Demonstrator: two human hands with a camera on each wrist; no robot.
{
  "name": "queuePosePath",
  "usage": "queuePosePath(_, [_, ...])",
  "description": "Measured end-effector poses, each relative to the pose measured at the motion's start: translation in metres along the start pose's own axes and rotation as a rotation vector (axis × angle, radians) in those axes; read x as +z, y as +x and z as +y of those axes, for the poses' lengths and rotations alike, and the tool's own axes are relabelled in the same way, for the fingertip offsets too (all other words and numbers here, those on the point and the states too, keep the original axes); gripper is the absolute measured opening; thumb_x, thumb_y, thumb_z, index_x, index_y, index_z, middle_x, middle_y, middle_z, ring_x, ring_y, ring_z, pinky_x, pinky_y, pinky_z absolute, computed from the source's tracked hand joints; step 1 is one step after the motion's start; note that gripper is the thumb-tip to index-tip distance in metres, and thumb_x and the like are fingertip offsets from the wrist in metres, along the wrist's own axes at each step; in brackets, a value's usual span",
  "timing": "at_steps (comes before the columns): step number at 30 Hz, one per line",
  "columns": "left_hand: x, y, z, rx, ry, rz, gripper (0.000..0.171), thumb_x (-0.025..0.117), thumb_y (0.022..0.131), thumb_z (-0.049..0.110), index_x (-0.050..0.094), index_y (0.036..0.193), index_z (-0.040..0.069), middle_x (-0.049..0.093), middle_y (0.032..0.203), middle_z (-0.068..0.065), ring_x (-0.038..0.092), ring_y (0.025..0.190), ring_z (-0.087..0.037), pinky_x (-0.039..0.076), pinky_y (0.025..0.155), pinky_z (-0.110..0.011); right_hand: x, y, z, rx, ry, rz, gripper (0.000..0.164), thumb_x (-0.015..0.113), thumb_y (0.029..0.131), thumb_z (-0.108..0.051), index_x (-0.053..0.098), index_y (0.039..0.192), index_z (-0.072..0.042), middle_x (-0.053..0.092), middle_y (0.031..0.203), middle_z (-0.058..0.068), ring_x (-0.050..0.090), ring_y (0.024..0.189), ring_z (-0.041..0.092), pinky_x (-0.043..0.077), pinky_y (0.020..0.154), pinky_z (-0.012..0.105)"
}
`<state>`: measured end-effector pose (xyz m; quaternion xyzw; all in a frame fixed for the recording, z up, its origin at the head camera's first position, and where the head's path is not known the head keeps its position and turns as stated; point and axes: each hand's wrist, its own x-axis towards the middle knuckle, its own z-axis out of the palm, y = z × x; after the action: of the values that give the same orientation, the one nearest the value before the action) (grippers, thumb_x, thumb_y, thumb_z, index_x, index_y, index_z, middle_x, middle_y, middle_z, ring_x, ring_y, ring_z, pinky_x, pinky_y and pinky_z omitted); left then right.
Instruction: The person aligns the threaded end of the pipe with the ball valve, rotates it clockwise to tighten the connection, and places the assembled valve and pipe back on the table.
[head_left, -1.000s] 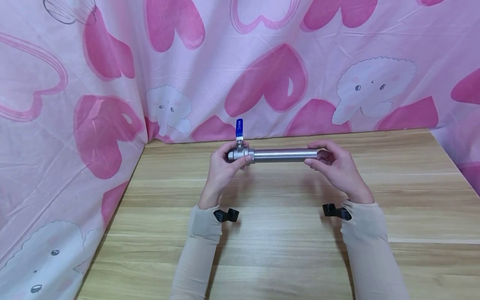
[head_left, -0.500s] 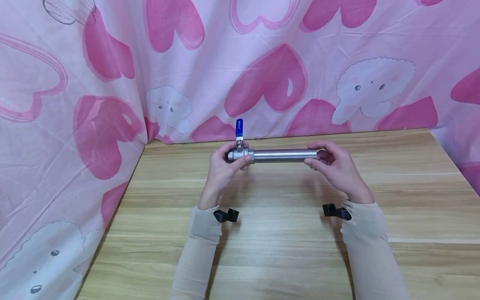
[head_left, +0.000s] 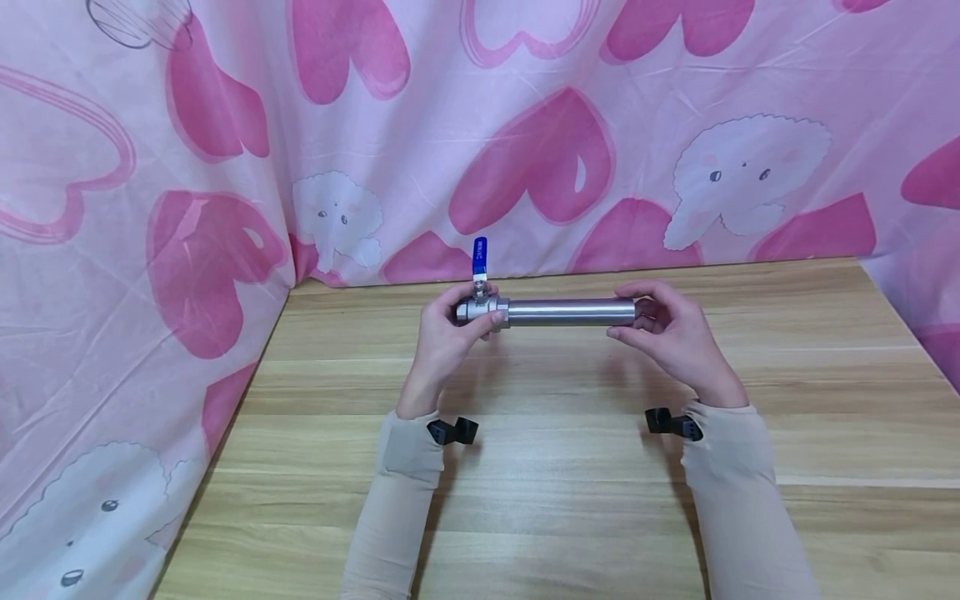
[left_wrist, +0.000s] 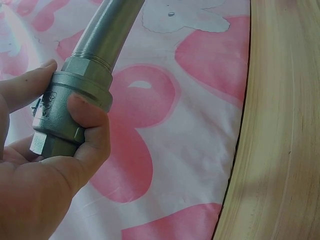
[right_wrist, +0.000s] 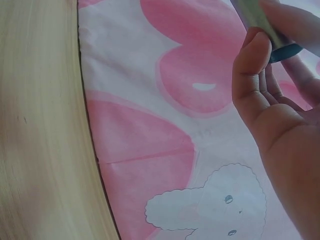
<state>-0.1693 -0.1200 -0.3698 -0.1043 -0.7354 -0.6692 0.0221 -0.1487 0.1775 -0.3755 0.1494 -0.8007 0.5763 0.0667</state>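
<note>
A steel ball valve [head_left: 476, 311] with a blue lever handle [head_left: 480, 256] and a steel pipe [head_left: 570, 312] are joined end to end, held level above the table. My left hand [head_left: 441, 333] grips the valve body, thumb in front and fingers behind; the lever points away from me. Threads show in the left wrist view where the pipe [left_wrist: 109, 32] enters the valve's hex end. My right hand [head_left: 681, 337] holds the pipe's free end between thumb and fingers. In the right wrist view the thumb lies along the edge of the pipe end [right_wrist: 255, 17].
Under both hands spreads a wood-grain table [head_left: 555, 500]. A pink curtain [head_left: 420, 150] with hearts and white cartoon animals hangs along its back and left edges. Black camera mounts [head_left: 453, 430] sit on both beige sleeves [head_left: 397, 508].
My right thumb has slid slightly down off the front of the pipe to its lower edge. The left hand and the valve have stayed in place.
</note>
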Motion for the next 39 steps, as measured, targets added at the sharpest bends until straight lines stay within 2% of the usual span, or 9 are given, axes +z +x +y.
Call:
queuePosePath(7, [-0.0002,-0.0002,-0.0003,0.011,0.0,-0.002,0.044,0.074,0.083,0.004,0.06,0.124,-0.002,0.066,0.118,-0.014,0.06,0.089,-0.025,0.057,0.062,-0.025,-0.0003,-0.0009,0.0002,0.013,-0.008,-0.006,0.048,0.075,0.078,0.005,0.057,0.123,-0.003,0.057,0.111,-0.003,0.059,0.086,0.009,0.053,0.075,0.013])
queuePosePath(15, [-0.0004,-0.0007,0.0011,-0.01,0.003,0.005,0.042,0.075,0.082,0.006,0.062,0.122,0.003,0.066,0.118,-0.012,0.06,0.09,-0.022,0.058,0.064,-0.027,0.0003,-0.0009,-0.0008,0.026,-0.012,0.006,0.047,0.075,0.079,0.004,0.056,0.121,-0.003,0.057,0.111,-0.003,0.061,0.087,0.007,0.054,0.076,0.013])
queuePosePath(22, [-0.0006,-0.0005,0.0006,-0.014,0.006,0.011,0.042,0.075,0.082,0.006,0.063,0.122,0.006,0.066,0.119,-0.011,0.061,0.091,-0.023,0.058,0.064,-0.027,0.0018,0.0003,-0.0005,0.006,0.009,0.012,0.045,0.074,0.079,0.006,0.056,0.119,-0.001,0.057,0.111,-0.003,0.061,0.086,0.006,0.054,0.077,0.013])
queuePosePath(32, [-0.0007,-0.0007,-0.0001,-0.01,0.007,0.017,0.041,0.075,0.082,0.006,0.063,0.121,0.006,0.067,0.118,-0.01,0.062,0.089,-0.02,0.059,0.065,-0.032,0.0009,-0.0003,-0.0015,0.051,-0.03,0.007,0.043,0.074,0.082,-0.002,0.057,0.121,-0.001,0.058,0.108,0.0,0.06,0.084,0.007,0.053,0.076,0.013])
queuePosePath(39, [-0.0008,-0.0005,0.0011,0.0,0.001,0.014,0.041,0.075,0.082,0.006,0.063,0.121,0.006,0.066,0.118,-0.011,0.061,0.088,-0.021,0.057,0.063,-0.027,0.0002,0.0011,0.0001,0.05,-0.066,0.013,0.039,0.074,0.084,-0.006,0.06,0.12,-0.003,0.059,0.102,-0.002,0.059,0.082,0.007,0.053,0.072,0.012])
